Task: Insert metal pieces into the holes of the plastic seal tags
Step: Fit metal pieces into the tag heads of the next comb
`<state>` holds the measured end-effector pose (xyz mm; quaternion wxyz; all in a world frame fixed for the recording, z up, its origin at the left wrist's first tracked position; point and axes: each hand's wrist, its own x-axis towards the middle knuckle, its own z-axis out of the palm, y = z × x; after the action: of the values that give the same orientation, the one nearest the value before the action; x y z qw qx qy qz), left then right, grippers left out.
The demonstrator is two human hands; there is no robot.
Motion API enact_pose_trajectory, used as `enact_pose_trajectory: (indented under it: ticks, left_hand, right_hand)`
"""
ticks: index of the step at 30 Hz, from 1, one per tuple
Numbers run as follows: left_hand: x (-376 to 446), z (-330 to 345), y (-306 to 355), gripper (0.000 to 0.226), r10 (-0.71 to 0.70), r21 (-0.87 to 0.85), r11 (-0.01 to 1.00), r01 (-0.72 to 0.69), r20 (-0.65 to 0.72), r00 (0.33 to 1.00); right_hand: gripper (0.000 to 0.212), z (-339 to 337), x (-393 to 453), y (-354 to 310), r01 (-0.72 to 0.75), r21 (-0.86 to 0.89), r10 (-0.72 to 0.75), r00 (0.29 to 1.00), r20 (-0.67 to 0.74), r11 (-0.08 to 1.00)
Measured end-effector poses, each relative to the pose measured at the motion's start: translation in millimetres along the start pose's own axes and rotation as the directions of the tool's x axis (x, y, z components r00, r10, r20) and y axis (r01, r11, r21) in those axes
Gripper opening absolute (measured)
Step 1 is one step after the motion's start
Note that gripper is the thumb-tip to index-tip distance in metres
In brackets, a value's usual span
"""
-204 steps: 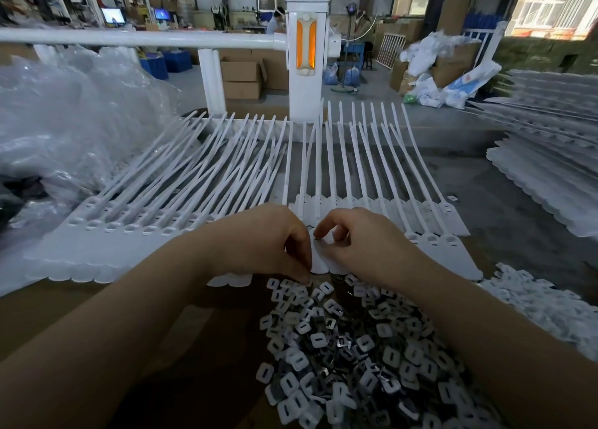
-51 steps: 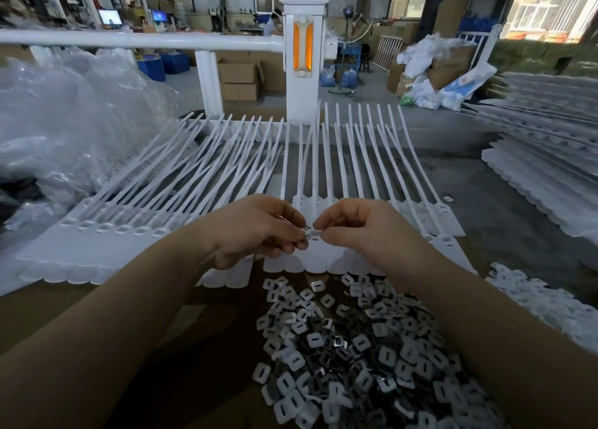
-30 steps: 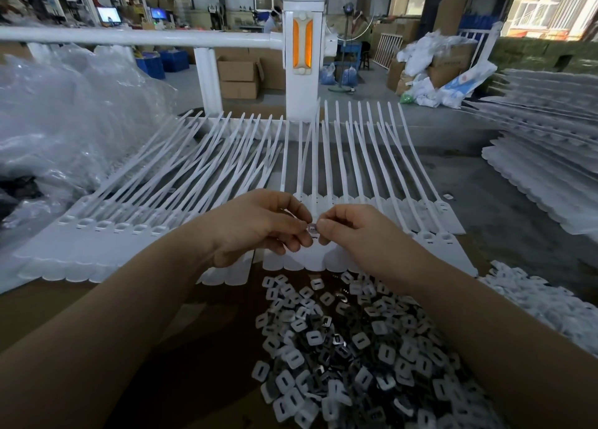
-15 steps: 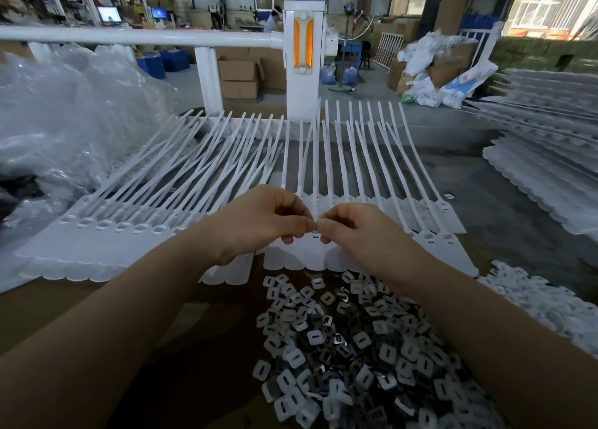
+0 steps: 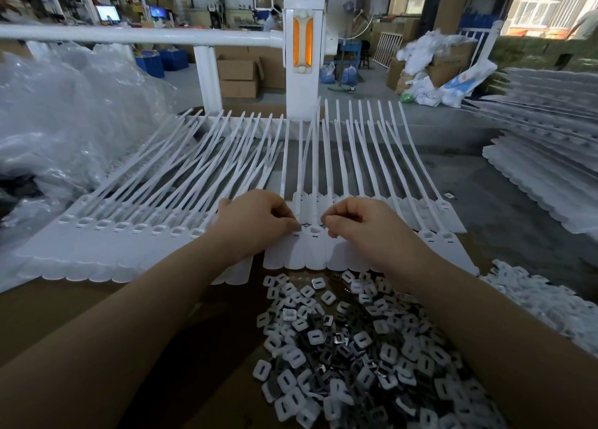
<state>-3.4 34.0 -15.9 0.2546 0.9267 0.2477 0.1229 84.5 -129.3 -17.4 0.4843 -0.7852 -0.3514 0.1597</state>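
Down from the pinch held in mid-air a moment ago: both hands now lowered onto the middle strip of seal tags (image 5: 310, 250), apart instead of fingertip to fingertip.

Head view. Left hand (image 5: 255, 223) curled, fingertips pressed on a tag head just left of centre; right hand (image 5: 359, 225) curled likewise, fingertips on the neighbouring tag. Cannot tell whether either hand holds a metal piece; nothing visible between the fingers. Between the two hands, one tag hole (image 5: 314, 230) open to sight, its filling too small to judge.

Heaped near the body on the brown table (image 5: 97, 315): pile of metal pieces (image 5: 349, 347), large, barely touched by the look of it. Off to the left, another strip of tags (image 5: 106, 234) with rectangular holes apparently empty. Far right, stacked tags (image 5: 543, 176) of unknown state.

Judged progress: early to middling, somewhere along the middle strip; left strip and most of the pile seemingly yet to do.

Beyond: white railing post (image 5: 302, 53), crumpled clear plastic bags (image 5: 64, 121).
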Motion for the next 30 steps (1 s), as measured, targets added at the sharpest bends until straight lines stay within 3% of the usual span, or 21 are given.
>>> enact_pose_trajectory:
  ticks: [4,9,19,25,30]
  left_hand:
    - [3.4,2.4,-0.2,0.018,0.008,0.059,0.998,-0.007,-0.016,1.000]
    - [4.9,1.5,-0.9,0.014,-0.011,-0.006,1.000,0.011,-0.017,1.000]
    - [2.2,2.3,-1.5,0.010,0.066,0.146,0.988,-0.050,-0.106,0.992]
    - [0.7,-3.1,-6.1,0.006,0.256,0.283,0.931,-0.232,-0.051,0.965]
    - [-2.8,-10.7,-16.0,0.012,0.489,0.392,0.801,-0.453,0.007,0.872]
  right_hand:
    - [0.009,0.3,0.0,0.3,-0.007,0.003,0.007,1.000,0.006,1.000]
    - [0.009,0.6,-0.2,0.8,-0.012,0.007,0.012,1.000,0.008,1.000]
    - [0.009,1.2,-0.3,0.8,-0.024,0.007,0.024,1.000,0.013,1.000]
    - [0.009,0.5,-1.2,0.3,-0.031,0.005,0.031,0.999,0.014,1.000]
    - [0.008,0.0,-1.9,-0.6,-0.038,0.000,0.038,0.999,0.017,0.999]
